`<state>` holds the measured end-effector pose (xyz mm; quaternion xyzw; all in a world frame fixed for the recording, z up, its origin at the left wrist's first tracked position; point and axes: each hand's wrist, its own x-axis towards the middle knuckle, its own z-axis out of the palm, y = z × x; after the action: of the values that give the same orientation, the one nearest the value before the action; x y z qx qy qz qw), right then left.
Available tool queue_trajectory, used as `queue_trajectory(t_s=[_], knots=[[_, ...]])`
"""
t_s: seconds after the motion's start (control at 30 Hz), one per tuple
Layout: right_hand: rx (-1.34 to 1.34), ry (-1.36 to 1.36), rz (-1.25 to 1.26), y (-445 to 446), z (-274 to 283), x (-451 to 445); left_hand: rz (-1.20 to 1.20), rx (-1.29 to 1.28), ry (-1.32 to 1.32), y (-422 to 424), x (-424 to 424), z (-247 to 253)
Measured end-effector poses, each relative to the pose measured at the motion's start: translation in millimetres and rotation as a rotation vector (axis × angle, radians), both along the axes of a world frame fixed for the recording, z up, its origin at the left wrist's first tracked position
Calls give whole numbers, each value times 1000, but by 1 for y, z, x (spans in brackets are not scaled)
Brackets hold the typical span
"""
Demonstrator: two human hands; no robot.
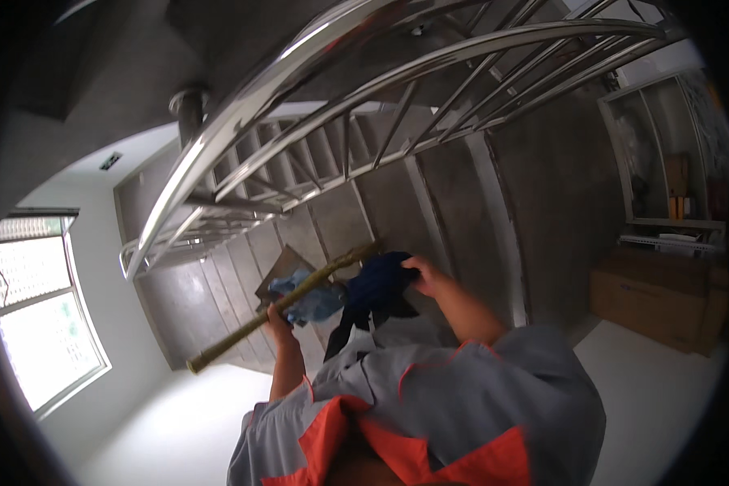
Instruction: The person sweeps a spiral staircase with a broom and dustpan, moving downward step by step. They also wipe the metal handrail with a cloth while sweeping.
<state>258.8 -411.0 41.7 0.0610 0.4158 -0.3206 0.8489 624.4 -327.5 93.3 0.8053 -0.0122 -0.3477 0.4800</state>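
Observation:
My left hand [279,325] grips a long yellowish-brown pole [237,337] that slants up to the right across my front. Beside that hand bunches a light blue cloth or bag [316,304], partly behind the pole. A flat brown panel [284,260] shows its corner beyond the blue bundle; what carries it is hidden. My right hand [425,276] has its fingers on a dark blue bundled cloth [376,282]. The far end of the pole passes just above this cloth. Black fabric [340,334] hangs below the cloth, against my grey work shirt [437,370].
A staircase [364,206] runs before me, with a shiny metal railing [352,121] along it. A window [42,304] is set in the white wall at left. At right stand a large cardboard box [650,297] and an open-fronted cabinet [662,152].

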Motion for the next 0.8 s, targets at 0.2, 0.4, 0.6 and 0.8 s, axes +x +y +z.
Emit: queue_trajectory(t_s=[0.2,0.4,0.6,0.8], knots=[[95,-28,-534,-35,-6,-46,-41,151,-55,33,45,-6],[51,55,-846,-83,-31,-101,-27,157,-4,39,84,28],[-3,287,-902,-142,-87,-141,-35,252,9,42,104,61],[-292,307,-1143,-270,-82,-180,-115,223,78,33,105,107]])
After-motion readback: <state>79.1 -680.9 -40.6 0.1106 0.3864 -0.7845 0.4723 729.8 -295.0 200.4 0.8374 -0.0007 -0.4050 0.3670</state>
